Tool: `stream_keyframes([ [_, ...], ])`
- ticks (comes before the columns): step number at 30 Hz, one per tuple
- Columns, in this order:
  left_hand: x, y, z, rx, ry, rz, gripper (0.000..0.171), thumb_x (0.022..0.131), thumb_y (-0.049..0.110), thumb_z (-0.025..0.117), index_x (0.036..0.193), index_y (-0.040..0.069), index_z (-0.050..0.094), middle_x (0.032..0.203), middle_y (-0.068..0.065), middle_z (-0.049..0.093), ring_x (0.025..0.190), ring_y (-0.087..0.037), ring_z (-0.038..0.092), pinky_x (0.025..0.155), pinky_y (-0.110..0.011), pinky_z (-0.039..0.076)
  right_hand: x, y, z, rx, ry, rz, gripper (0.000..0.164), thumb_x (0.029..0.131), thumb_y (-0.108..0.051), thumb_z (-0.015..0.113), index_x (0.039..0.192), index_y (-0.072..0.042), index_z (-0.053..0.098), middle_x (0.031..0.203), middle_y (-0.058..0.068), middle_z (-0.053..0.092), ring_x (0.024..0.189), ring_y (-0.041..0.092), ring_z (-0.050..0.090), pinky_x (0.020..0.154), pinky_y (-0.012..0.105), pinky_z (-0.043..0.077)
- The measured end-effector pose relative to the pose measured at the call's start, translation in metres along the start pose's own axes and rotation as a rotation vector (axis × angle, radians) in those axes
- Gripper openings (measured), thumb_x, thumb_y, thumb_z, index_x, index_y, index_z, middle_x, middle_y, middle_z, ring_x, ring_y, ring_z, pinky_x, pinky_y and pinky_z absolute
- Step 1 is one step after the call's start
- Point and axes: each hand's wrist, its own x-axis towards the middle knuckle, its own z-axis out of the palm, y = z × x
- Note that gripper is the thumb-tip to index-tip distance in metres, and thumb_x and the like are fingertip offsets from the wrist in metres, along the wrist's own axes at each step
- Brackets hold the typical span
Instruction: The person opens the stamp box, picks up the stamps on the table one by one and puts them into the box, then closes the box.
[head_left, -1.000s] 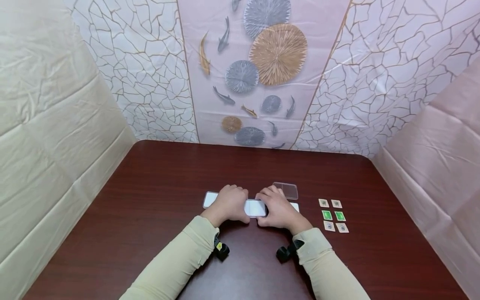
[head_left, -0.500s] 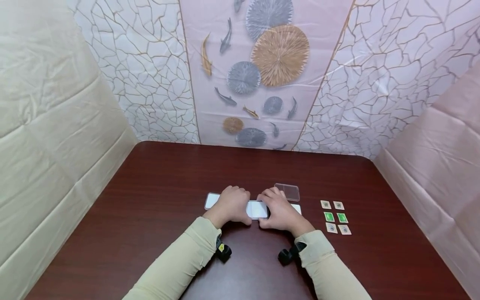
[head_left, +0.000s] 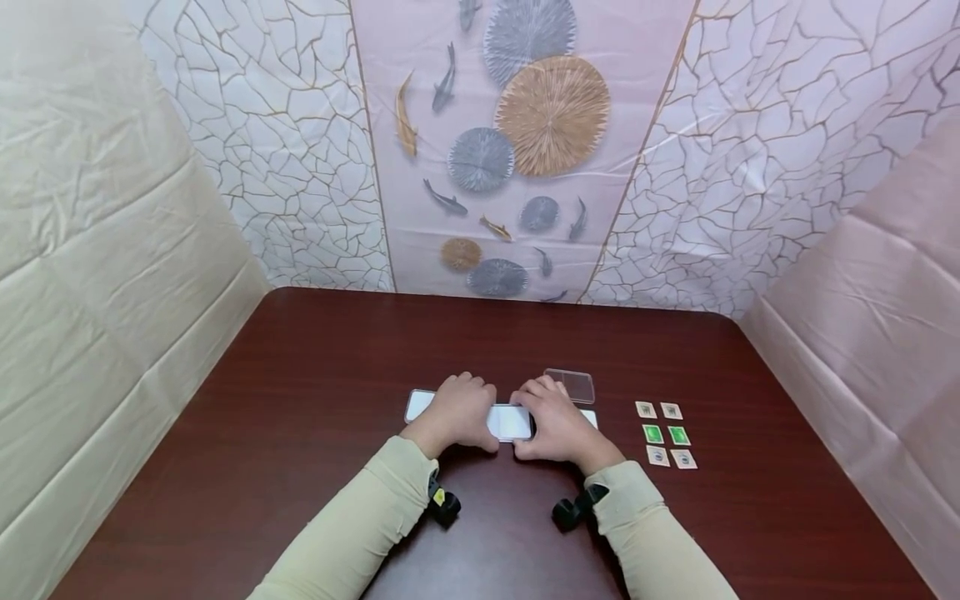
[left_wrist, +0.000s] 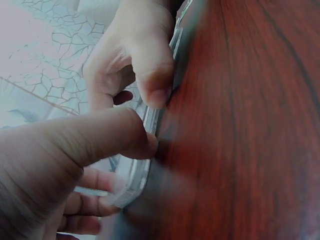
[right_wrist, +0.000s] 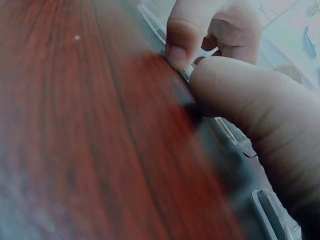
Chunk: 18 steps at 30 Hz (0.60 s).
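Observation:
A flat clear plastic case with white inside [head_left: 513, 422] lies on the table in front of me, its edge [left_wrist: 135, 180] showing as thin clear layers in the left wrist view. My left hand [head_left: 461, 408] grips its left part, thumb at the near edge and fingers at the far side. On the right part, my right hand [head_left: 557, 421] holds it the same way, thumb [right_wrist: 235, 92] along the near edge. Both hands cover much of the case. A similar white case [head_left: 419, 405] shows left of the left hand, and another [head_left: 590, 417] is partly hidden behind the right hand.
A clear lid-like tray [head_left: 577, 387] lies beyond the right hand. Several small square cards, including a green card [head_left: 653, 434], stand in two columns on the right of the dark red wooden table [head_left: 337, 350]. Patterned cloth [head_left: 300, 150] hangs behind the table.
Both hands keep their grip on the case at the same spot. Only the head view has shifted slightly.

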Motion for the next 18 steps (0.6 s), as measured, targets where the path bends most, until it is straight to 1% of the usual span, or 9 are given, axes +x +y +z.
stream_keyframes([
  [5,-0.0021,-0.0034,0.0044,-0.071,0.015,-0.011,0.056,0.062,0.052,0.083,0.101,0.019,0.059,0.091,0.002,0.057,0.089,-0.021,0.049,0.081,-0.038,0.044,0.0003,0.0036,0.004,-0.042,0.039,-0.019,0.052,0.063,-0.042,0.076,0.106,-0.014,0.069,0.103,-0.001,0.061,0.104,0.024,0.05,0.107,0.058,0.033],
  [8,-0.0022,-0.005,0.0059,-0.108,0.017,-0.022,0.056,0.061,0.051,0.084,0.1,0.02,0.057,0.089,0.002,0.055,0.086,-0.02,0.048,0.078,-0.037,0.042,0.0001,0.0041,0.004,-0.048,0.065,-0.035,0.052,0.062,-0.042,0.076,0.104,-0.013,0.068,0.101,-0.001,0.061,0.103,0.025,0.051,0.104,0.057,0.034],
  [12,-0.0028,-0.0059,0.0061,-0.136,0.016,-0.033,0.056,0.061,0.051,0.084,0.1,0.02,0.057,0.086,0.003,0.055,0.084,-0.019,0.047,0.076,-0.035,0.042,-0.0002,0.0036,0.0031,-0.053,0.075,-0.038,0.052,0.062,-0.043,0.076,0.104,-0.013,0.069,0.101,0.0,0.061,0.103,0.026,0.051,0.102,0.056,0.035],
  [16,-0.0037,-0.005,0.0056,-0.118,0.017,-0.022,0.056,0.062,0.051,0.083,0.1,0.018,0.059,0.089,0.002,0.056,0.086,-0.02,0.049,0.079,-0.036,0.044,-0.0006,0.0033,0.003,-0.055,0.066,-0.034,0.053,0.063,-0.044,0.076,0.105,-0.014,0.068,0.102,0.0,0.062,0.104,0.026,0.051,0.103,0.057,0.034],
  [18,-0.0039,-0.0043,0.0054,-0.098,0.022,-0.011,0.055,0.063,0.051,0.082,0.1,0.017,0.06,0.092,0.001,0.057,0.089,-0.02,0.049,0.081,-0.037,0.044,-0.0013,0.0033,0.0032,-0.048,0.067,-0.031,0.051,0.063,-0.043,0.075,0.105,-0.014,0.068,0.102,0.0,0.061,0.103,0.027,0.051,0.101,0.056,0.035],
])
